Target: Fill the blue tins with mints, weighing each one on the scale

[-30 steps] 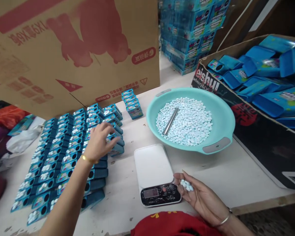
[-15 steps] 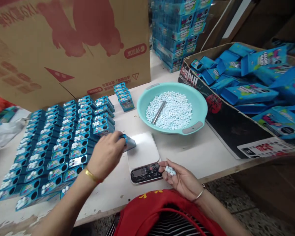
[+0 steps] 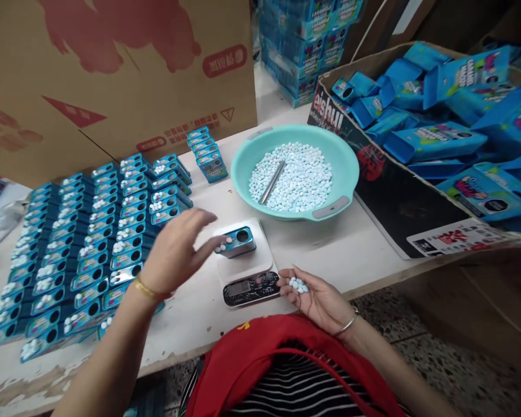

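Observation:
A small blue candy box stands on the white plate of a digital scale, with a round dark hole and a few white candies on its top. My left hand is beside it with fingers and thumb apart, the thumb tip close to the box's left end; whether they touch I cannot tell. Palm up, my right hand cups several pale candies by the scale's right front corner. The scale's display seems to show 0.0.
Rows of blue boxes topped with candies fill the table's left. A turquoise basin holds loose candies and a metal tube. Rightward is an open carton of blue boxes. A big cardboard box and wrapped stacks stand behind.
My left hand has set the blue box on the scale and let go, its fingers spreading. My right hand keeps cupping the candies. The whole view has shifted slightly.

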`<state>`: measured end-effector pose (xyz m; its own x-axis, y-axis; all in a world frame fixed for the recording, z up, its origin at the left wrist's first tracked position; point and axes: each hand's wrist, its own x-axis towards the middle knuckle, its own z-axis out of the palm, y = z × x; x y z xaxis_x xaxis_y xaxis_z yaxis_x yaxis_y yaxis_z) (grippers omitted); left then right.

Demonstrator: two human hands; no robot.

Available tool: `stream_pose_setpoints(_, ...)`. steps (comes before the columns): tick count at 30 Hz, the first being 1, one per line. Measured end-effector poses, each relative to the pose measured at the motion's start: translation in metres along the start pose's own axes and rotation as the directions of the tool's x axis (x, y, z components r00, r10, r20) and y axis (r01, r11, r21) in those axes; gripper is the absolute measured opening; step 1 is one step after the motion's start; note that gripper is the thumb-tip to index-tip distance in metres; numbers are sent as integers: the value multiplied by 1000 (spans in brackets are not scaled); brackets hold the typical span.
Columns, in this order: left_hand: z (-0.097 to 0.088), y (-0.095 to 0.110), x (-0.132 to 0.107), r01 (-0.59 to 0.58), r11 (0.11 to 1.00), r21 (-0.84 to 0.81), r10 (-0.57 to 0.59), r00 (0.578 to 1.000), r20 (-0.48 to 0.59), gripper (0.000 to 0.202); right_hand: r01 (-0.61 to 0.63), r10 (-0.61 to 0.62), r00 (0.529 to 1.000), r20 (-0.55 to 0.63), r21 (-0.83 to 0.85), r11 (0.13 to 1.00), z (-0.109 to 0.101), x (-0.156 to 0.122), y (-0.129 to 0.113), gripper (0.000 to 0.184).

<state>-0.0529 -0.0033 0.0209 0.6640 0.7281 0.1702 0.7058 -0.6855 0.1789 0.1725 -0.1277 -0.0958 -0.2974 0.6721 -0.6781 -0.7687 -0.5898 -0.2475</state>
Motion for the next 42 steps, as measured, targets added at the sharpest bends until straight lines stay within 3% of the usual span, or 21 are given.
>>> stream_pose_setpoints(4, -7, -22, -27, 152, 988, -35, -154, 985, -76, 21, -24, 24, 1000, 16, -14, 1000, -3, 2, -1, 19)
stream_pose_setpoints(8, 0, -31, -46, 192, 978, -85, -201, 974, -101, 16, -23, 24, 999, 27, -38, 999, -3, 4, -3, 19)
stream_pose_setpoints(13, 6, -28, -51, 203, 970, -133, -212, 976, -51, 17, -12, 12, 1000, -1, -56, 998, 2, 4, -5, 21)
stream_pose_setpoints(18, 8, -23, -45, 162, 973, -162, -166, 986, -11, 19, -12, 12, 1000, -1, -51, 999, 4, 4, -6, 21)
stream_pose_setpoints(25, 13, -16, -33, 17, 973, -230, -5, 999, 52, 21, -23, 23, 1000, 15, -35, 999, 10, 6, -2, 20)
stream_pose_setpoints(36, 18, -12, -15, -35, 983, -180, 84, 958, 273, 22, -70, 75, 995, 69, -76, 995, 32, 20, 7, 22)
stream_pose_setpoints(42, 17, -12, -7, -48, 978, -201, 111, 941, 319, 14, -115, 128, 981, 149, -92, 989, 50, 28, 10, 20)
